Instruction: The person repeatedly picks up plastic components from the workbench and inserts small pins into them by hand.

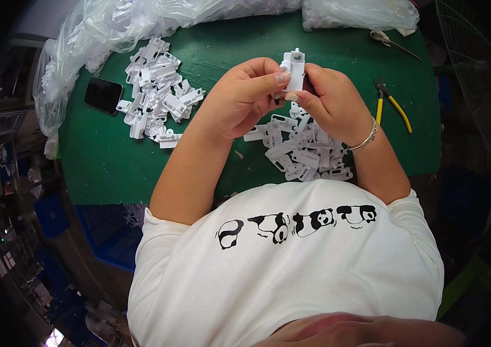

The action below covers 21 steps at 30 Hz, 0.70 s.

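Between my two hands, above the far middle of the green table, is a white plastic bracket-like part (pixel 295 72) with a slot at its upper end. My left hand (pixel 246 92) pinches its left side with thumb and forefinger. Gripping its right side and lower end is my right hand (pixel 332 99), its thumb near the bottom of the part. Something dark shows in small bits behind the fingers; I cannot make out what it is. Just below my hands lies a pile of similar white plastic parts (pixel 306 151). A second pile (pixel 156 92) lies to the left.
A black phone (pixel 104 95) rests left of the left pile. Yellow-handled cutting pliers (pixel 390 105) lie on the right, with a thin-shafted tool (pixel 394 44) beyond them. Clear plastic bags (pixel 199 14) line the far edge of the green table (pixel 222 43). A blue crate (pixel 104 237) stands below its left front.
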Available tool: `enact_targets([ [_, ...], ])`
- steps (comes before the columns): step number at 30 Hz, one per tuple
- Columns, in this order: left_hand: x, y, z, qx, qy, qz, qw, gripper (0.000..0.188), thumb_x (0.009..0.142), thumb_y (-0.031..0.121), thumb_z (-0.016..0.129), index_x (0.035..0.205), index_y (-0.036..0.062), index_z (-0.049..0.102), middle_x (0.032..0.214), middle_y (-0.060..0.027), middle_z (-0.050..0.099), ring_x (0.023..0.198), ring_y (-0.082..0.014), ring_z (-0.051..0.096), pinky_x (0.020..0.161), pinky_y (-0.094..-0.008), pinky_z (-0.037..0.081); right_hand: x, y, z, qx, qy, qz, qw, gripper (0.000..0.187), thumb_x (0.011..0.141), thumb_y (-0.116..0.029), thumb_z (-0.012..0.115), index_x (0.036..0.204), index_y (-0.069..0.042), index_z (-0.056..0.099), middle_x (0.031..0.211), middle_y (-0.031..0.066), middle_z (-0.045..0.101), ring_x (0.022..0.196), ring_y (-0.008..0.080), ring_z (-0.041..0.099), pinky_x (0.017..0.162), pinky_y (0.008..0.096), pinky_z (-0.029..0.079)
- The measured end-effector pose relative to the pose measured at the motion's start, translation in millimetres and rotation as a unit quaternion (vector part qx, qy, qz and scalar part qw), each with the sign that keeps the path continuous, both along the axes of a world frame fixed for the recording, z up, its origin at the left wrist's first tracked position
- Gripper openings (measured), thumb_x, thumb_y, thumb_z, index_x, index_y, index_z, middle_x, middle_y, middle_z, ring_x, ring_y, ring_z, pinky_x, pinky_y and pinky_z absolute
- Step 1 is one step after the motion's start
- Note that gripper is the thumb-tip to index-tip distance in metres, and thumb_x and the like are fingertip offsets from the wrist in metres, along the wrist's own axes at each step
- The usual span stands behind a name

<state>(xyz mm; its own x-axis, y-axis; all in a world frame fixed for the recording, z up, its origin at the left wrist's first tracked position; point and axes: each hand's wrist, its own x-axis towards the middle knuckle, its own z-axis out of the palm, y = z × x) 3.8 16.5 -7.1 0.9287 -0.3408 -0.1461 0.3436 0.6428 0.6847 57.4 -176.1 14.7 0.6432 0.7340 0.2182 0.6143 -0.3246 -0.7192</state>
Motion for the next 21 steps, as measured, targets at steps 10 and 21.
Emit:
enact_targets([
  [10,1.0,-2.6,3.9,0.017,0.01,0.037,0.999,0.009,0.091,0.015,0.061,0.091,0.0064,0.057,0.089,-0.0043,0.061,0.082,-0.0132,0.057,0.078,-0.0318,0.046,-2.2,3.6,-5.4,0.055,-0.044,0.006,0.997,0.031,0.091,-0.032,0.059,0.082,-0.003,0.056,0.066,0.0145,0.055,0.061,0.034,0.055,0.056,0.0389,0.043],
  [21,8.0,21.0,4.1,0.089,0.01,0.143,0.986,0.011,0.09,0.015,0.063,0.094,0.0051,0.059,0.083,-0.0006,0.057,0.074,-0.0118,0.047,0.07,-0.0293,0.039,-0.4,-0.9,4.3,0.039,0.012,-0.036,0.999,0.037,0.083,-0.031,0.071,0.073,-0.001,0.052,0.057,0.01,0.05,0.049,0.0217,0.049,0.048,0.0311,0.039],
])
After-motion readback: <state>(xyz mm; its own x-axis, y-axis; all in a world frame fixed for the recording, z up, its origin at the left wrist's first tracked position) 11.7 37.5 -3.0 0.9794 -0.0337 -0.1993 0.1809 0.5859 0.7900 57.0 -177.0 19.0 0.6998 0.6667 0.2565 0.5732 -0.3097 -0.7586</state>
